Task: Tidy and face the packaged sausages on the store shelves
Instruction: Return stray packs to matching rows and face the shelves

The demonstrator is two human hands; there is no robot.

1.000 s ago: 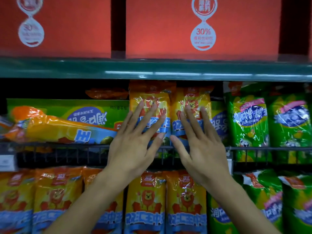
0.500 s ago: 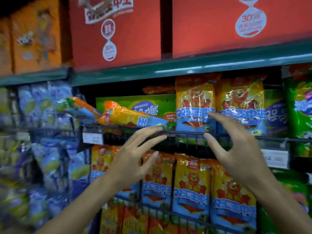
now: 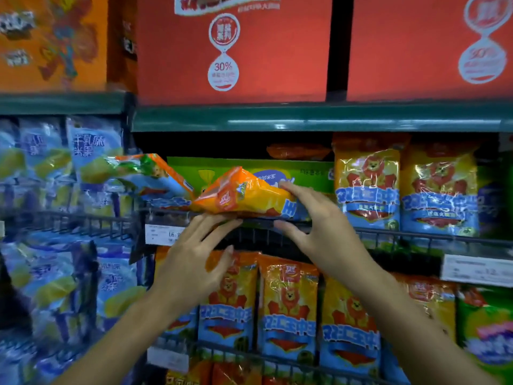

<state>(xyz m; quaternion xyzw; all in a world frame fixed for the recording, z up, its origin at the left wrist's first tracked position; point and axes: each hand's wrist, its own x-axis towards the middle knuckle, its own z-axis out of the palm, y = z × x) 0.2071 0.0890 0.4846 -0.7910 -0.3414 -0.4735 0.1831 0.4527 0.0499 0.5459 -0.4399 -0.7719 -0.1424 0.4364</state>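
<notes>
Nearest the camera, two bare forearms reach up toward the wire-fronted shelf. The left hand (image 3: 191, 257) has its fingers straight and spread, the fingertips touching the underside of an orange sausage pack (image 3: 244, 194) at the shelf's front edge; its grip is open, pinching nothing. The right hand (image 3: 319, 232) is also spread, with the upper fingers laid on the pack's right part and the thumb held apart below it, near the wire rail (image 3: 388, 234); that grip looks loose, and whether it actually clamps the pack cannot be told.

The pack lies tilted on its side across the front edge of the middle shelf, its sealed end pointing toward the left. Just left of it a second fallen pack (image 3: 155, 176) leans at the shelf's left end, against blue snack bags (image 3: 86, 151) in the neighbouring bay.

Below, on the lower shelf, a row of lion-printed sausage packs (image 3: 288, 307) stands upright facing out. A price tag (image 3: 163, 233) hangs on the rail at the middle shelf's left front corner.

Farther back on the middle shelf, a green box (image 3: 305, 173) lies behind the tilted pack, and two upright lion packs (image 3: 367, 184) stand toward the right end. Above the green shelf edge (image 3: 305, 118) sit red cartons (image 3: 249, 51).
</notes>
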